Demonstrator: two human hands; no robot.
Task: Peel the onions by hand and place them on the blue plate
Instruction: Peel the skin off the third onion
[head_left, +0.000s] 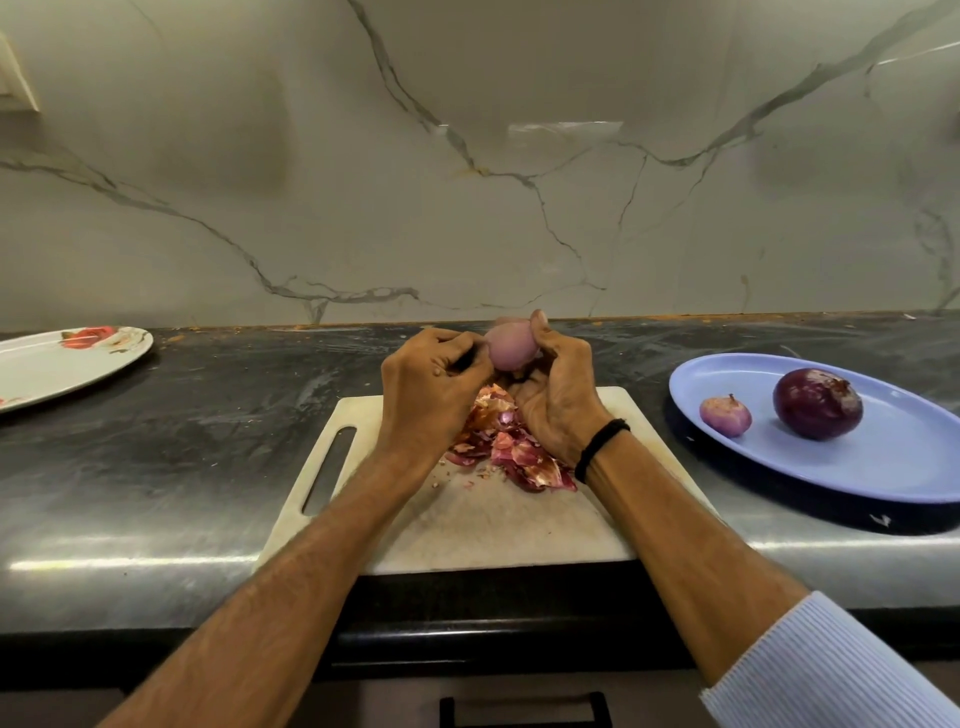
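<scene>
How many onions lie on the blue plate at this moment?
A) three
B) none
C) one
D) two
D: a small pale onion and a large dark onion lie on the blue plate; the third onion is gripped in the right hand above the cutting board.

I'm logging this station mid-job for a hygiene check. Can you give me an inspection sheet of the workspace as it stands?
Surface: dark, streaked stone counter; white cutting board at its front edge.
Job's things: held onion, pale, raised above the board; small onion and large onion on the blue plate at right.
Clutter: peel pile on the board beneath the hands, with crumbs around it.
Hands: right hand grips the held onion; left hand curls against its side, apparently pinching skin.
Cables: nothing seen.
Surroundings: veined marble wall behind; floral plate far left; drawer handle below.
</scene>
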